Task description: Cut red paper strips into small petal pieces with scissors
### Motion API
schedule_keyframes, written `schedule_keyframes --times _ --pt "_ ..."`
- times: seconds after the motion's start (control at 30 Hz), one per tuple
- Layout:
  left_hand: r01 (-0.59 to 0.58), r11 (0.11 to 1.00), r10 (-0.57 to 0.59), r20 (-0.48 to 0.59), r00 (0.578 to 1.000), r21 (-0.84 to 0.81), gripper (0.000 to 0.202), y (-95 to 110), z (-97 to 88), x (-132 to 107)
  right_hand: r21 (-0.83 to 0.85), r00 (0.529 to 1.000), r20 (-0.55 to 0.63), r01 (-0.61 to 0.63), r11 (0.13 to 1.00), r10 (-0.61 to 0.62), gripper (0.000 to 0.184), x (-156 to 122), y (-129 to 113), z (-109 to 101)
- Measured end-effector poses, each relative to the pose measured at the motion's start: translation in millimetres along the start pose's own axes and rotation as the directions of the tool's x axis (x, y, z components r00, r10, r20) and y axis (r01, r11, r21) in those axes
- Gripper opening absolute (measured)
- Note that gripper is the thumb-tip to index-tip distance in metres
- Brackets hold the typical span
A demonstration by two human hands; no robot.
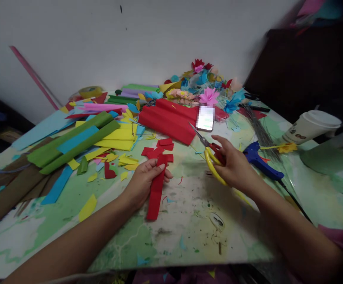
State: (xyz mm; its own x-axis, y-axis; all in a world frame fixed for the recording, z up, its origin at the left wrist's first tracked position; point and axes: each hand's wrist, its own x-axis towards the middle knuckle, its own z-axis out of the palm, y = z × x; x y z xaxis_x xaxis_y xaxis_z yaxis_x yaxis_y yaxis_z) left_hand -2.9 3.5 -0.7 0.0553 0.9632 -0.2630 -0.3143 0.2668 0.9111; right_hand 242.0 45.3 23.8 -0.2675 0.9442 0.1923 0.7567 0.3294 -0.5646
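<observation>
My left hand (144, 180) is closed on a folded strip of red crepe paper (156, 189) that lies lengthwise on the table. Small cut red pieces (159, 149) lie just beyond its far end. My right hand (232, 163) grips yellow-handled scissors (211, 156), blades pointing up and left, a hand's width to the right of the strip. A larger folded red crepe sheet (168, 118) lies behind them, with a phone (205, 118) at its right end.
Green (71, 144), yellow (118, 138) and blue paper strips and scraps cover the left side. Paper flowers (208, 94) pile up at the back. A blue glue gun (260, 159), a wire bundle and a lidded paper cup (310, 126) are on the right.
</observation>
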Motion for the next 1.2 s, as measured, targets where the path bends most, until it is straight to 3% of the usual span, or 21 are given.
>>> schedule_keyframes --times 0.1,0.27,0.47,0.67,0.83,1.2 --pt "-0.007 1.0 0.007 -0.002 1.0 -0.003 0.018 1 -0.3 0 0.096 0.991 0.061 0.114 0.989 -0.121 0.05 -7 -11 8" --pt "-0.033 0.999 0.033 -0.016 0.999 0.01 0.017 2 1.3 -1 -0.031 0.979 0.19 0.076 0.997 -0.069 0.033 -18 -28 17" --pt "-0.112 0.992 0.112 0.005 0.994 0.059 0.016 1 1.2 0 -0.251 0.967 0.234 0.156 0.956 -0.096 0.049 -22 -33 19" --pt "-0.15 0.982 0.15 0.01 0.989 0.114 0.02 -1 3.9 -3 -0.223 0.951 0.27 0.215 0.951 -0.152 0.05 -22 -32 24" --pt "-0.108 0.983 0.103 0.042 0.994 0.151 0.02 -4 3.5 -4 -0.187 0.943 0.291 0.22 0.957 -0.16 0.048 -23 -34 24" --pt "-0.123 0.984 0.115 0.066 0.991 0.127 0.022 -4 6.1 -4 -0.13 0.936 0.322 0.192 0.973 -0.141 0.047 -24 -37 23"
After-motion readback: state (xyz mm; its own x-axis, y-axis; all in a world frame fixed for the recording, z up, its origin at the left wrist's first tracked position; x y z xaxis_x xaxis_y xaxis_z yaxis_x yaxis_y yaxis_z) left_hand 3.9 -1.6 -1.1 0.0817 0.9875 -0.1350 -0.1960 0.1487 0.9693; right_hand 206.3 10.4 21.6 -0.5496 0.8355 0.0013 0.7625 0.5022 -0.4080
